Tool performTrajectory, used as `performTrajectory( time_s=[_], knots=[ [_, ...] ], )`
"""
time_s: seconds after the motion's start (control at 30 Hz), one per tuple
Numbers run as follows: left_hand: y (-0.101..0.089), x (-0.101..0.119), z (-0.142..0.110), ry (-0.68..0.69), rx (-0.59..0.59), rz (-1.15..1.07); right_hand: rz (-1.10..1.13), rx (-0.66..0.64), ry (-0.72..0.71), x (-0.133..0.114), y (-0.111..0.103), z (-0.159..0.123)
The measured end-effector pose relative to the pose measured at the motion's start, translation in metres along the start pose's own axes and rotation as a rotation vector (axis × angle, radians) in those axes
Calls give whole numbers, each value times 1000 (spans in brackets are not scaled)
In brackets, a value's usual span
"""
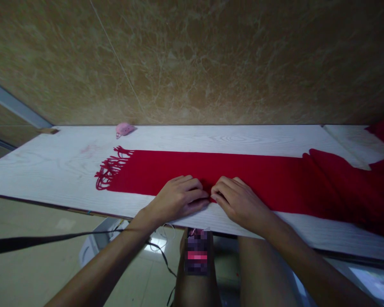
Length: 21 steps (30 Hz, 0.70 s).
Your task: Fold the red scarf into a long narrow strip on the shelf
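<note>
The long red scarf [259, 187] lies flat on the white table [217, 138]. Its long side runs left to right in front of you, with the fringe [112, 168] at the left end and a soft heap [345, 187] at the right end. Your left grip [178, 198] and right grip [240, 202] sit close together on its near edge, near the middle of the view. Your fingers [192, 185] curl down on the red cloth, but I cannot tell if they pinch it. Both arms [109, 260] slant in from the sides.
</note>
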<state>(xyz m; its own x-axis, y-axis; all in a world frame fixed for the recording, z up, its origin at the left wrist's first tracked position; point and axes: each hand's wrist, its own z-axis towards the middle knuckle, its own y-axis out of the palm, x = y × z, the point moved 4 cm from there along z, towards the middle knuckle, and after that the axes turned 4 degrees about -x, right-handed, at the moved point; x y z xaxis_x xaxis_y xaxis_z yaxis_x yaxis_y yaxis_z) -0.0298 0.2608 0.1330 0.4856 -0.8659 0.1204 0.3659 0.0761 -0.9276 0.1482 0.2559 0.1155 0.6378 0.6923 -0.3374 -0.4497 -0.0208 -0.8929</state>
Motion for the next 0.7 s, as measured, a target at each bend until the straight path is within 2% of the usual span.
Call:
performTrajectory(
  time_s=[0.17,0.43,0.7],
  knots=[
    [3,1,2,26,11,34,77,10,30,0,-2,-1],
    [6,-7,6,-131,-13,-112,104,56,67,-1,-6,-2],
    [9,-9,3,-168,17,-110,129,107,90,2,-5,-2]
  ],
)
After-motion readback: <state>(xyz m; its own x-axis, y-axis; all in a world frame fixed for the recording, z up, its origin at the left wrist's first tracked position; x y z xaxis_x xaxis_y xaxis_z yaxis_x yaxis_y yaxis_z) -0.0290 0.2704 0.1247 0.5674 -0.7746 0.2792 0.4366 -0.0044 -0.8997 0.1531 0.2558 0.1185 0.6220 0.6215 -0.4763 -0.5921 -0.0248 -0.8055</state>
